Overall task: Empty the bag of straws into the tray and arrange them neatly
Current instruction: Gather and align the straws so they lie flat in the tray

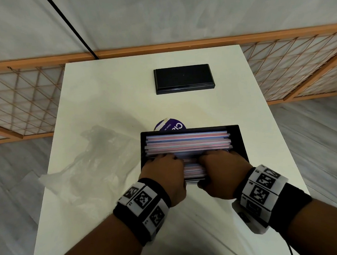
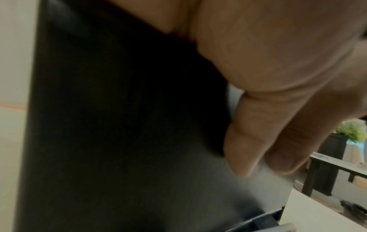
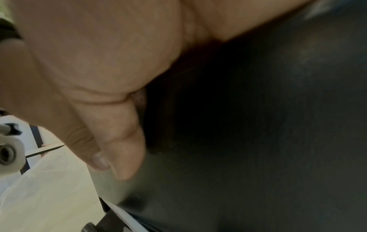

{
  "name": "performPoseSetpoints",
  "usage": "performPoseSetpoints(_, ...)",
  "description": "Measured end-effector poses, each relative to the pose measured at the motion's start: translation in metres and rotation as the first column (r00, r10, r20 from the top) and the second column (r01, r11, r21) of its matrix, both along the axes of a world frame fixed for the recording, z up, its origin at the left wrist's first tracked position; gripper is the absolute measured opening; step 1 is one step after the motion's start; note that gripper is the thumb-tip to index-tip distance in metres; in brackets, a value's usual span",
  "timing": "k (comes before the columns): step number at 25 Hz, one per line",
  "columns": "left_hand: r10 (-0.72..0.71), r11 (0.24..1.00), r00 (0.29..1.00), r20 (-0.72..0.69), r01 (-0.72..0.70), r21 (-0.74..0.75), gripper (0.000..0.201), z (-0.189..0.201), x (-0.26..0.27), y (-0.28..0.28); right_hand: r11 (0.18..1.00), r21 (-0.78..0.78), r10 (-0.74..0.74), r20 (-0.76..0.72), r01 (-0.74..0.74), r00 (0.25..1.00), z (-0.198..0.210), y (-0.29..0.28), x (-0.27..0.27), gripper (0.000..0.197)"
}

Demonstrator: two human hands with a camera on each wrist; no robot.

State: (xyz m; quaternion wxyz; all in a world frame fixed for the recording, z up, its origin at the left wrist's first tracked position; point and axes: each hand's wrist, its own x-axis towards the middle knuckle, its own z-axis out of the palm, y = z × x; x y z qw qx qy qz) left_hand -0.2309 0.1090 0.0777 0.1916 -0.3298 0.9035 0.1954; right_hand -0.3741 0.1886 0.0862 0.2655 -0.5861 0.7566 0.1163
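Observation:
A black tray (image 1: pixel 241 141) sits near the table's front, filled with red, blue and white striped straws (image 1: pixel 188 143) lying lengthwise, left to right. My left hand (image 1: pixel 163 167) and right hand (image 1: pixel 223 164) hold the tray's near side, fingers curled over the rim onto the straws, thumbs outside the wall. The left wrist view shows my left hand (image 2: pixel 268 78) with its thumb against the dark tray wall (image 2: pixel 119 125). In the right wrist view, my right hand (image 3: pixel 103 70) presses its thumb on the tray wall (image 3: pixel 258 125) the same way. The fingertips are hidden.
The empty clear plastic bag (image 1: pixel 91 162) lies crumpled left of the tray, and shows as the plastic bag (image 3: pixel 49 196) in the right wrist view. A purple round label (image 1: pixel 171 125) peeks out behind the tray. A black rectangular lid (image 1: pixel 183 78) rests farther back on the white table (image 1: pixel 113 91).

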Motion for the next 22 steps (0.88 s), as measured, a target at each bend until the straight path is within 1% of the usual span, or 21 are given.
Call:
performPoseSetpoints(3,-0.001,0.999,0.999,-0.032,0.0,-0.033,0.04,0.011,0.002,0.003,1.0,-0.023,0.009,0.005,-0.009,1.0,0.006,0.001,-0.002,0.04)
performPoseSetpoints(6,-0.006,0.997,0.989,-0.145,-0.005,-0.075,0.043,0.026,0.008,0.004,0.998,-0.065,0.006,-0.012,-0.007,1.0,0.02,0.009,-0.006,0.048)
performPoseSetpoints(8,-0.013,0.998,0.982,-0.188,0.0,-0.069,0.037,0.03,0.013,0.002,0.99,-0.141,-0.004,-0.017,0.001,1.0,0.026,0.017,-0.008,0.043)
performPoseSetpoints(9,-0.013,0.999,0.983,-0.184,0.003,-0.053,0.033,0.029,0.014,0.001,0.987,-0.162,-0.01,0.0,0.009,1.0,0.027,0.021,-0.007,0.038)
performPoseSetpoints(10,-0.01,0.999,0.986,-0.169,0.004,-0.033,0.03,0.026,0.016,0.001,0.99,-0.14,-0.011,0.02,0.013,1.0,0.027,0.023,-0.006,0.034)
performPoseSetpoints(11,-0.01,1.0,0.989,-0.145,0.008,-0.012,0.028,0.021,0.016,0.001,0.996,-0.086,-0.006,0.041,0.01,0.999,0.024,0.023,-0.004,0.031)
performPoseSetpoints(13,-0.014,1.0,0.995,-0.096,0.014,0.0,0.028,0.012,0.015,0.003,1.0,-0.007,0.019,0.049,-0.019,0.999,0.015,0.023,0.0,0.032)
performPoseSetpoints(15,-0.024,0.999,0.997,-0.068,0.021,-0.038,0.028,0.006,0.014,0.005,0.999,0.014,0.036,0.022,-0.036,0.999,0.006,0.02,0.001,0.039)
performPoseSetpoints(17,-0.027,0.997,0.997,-0.067,0.022,-0.073,0.026,0.0,0.013,0.005,1.0,-0.003,0.026,0.017,-0.025,1.0,0.0,0.017,0.0,0.044)
performPoseSetpoints(19,-0.022,0.995,0.997,-0.075,0.015,-0.096,0.024,0.0,0.013,0.005,1.0,-0.024,0.014,0.023,-0.013,1.0,-0.005,0.017,-0.001,0.043)
performPoseSetpoints(22,-0.008,0.998,0.994,-0.105,0.001,-0.067,0.023,0.003,0.013,0.005,0.998,-0.056,0.001,0.042,0.001,0.999,-0.005,0.019,-0.003,0.042)
